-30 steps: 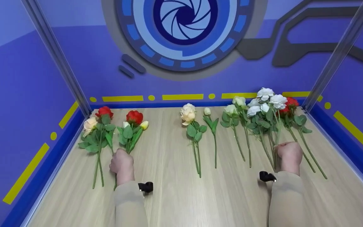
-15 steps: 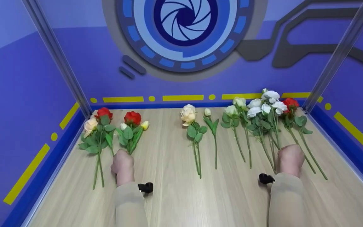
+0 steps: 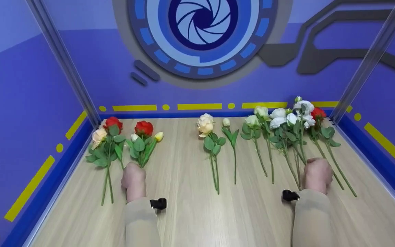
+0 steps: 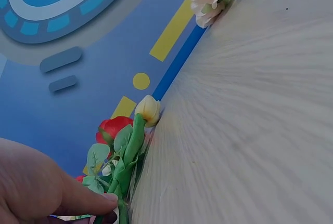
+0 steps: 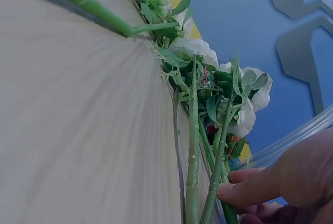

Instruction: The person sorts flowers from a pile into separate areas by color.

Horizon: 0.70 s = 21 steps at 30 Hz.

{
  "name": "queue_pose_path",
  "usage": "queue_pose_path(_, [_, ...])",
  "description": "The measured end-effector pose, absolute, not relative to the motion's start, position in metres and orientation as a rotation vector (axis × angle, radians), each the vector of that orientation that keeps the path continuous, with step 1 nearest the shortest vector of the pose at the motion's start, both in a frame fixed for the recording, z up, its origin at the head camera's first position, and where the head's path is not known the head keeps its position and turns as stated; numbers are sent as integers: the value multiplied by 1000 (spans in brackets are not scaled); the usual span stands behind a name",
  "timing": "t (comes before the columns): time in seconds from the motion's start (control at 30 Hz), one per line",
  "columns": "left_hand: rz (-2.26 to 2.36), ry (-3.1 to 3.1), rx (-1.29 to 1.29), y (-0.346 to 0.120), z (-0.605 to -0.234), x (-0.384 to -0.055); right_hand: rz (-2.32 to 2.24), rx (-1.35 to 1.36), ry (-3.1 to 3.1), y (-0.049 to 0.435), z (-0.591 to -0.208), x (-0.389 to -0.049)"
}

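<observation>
My left hand (image 3: 134, 179) pinches a small bunch of artificial flower stems low on the left side of the table. In that bunch are a red rose (image 3: 144, 128), a yellow tulip (image 4: 149, 110) and a whitish bud (image 3: 134, 137). On the right, thumb and fingers of my right hand (image 3: 318, 175) grip the green stem (image 5: 222, 151) of a white rose spray (image 3: 303, 107). Its blooms lean over the red flower (image 3: 318, 113) behind. Beside it lie more white roses (image 3: 278, 118) with their stems on the table. The curled fingertips are partly hidden in the head view.
Left of the left hand lie a peach rose (image 3: 98, 137) and another red rose (image 3: 113, 123). Mid-table are a cream rose (image 3: 205, 124) and a white tulip (image 3: 226, 122). Pale green roses (image 3: 252, 121) lie right of them. Blue-purple panels (image 3: 108, 68) border the wooden table (image 3: 190, 212).
The white rose spray in my right hand has swung to the right, and that hand has shifted slightly right. The red rose by my left hand has tipped a little left.
</observation>
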<state>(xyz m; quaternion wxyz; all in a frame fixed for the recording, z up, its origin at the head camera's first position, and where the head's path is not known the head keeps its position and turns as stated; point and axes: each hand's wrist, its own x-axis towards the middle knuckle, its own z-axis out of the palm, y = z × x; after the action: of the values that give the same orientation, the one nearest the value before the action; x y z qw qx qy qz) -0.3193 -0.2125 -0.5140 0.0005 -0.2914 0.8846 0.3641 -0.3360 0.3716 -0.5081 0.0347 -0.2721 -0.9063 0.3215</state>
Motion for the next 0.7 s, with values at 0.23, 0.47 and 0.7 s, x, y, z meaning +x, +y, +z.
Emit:
queue_pose_path(0.23, [1145, 2757, -895, -213, -512, -319, 1019, -891, -2774, 369, -506, -337])
queue_pose_path(0.47, [1172, 2760, -913, -213, -510, -320, 1030, -887, -2733, 365, -504, -335])
queue_pose_path(0.7, [1218, 2734, -943, -212, -507, -321, 1041, -891, -2678, 361, -501, -335])
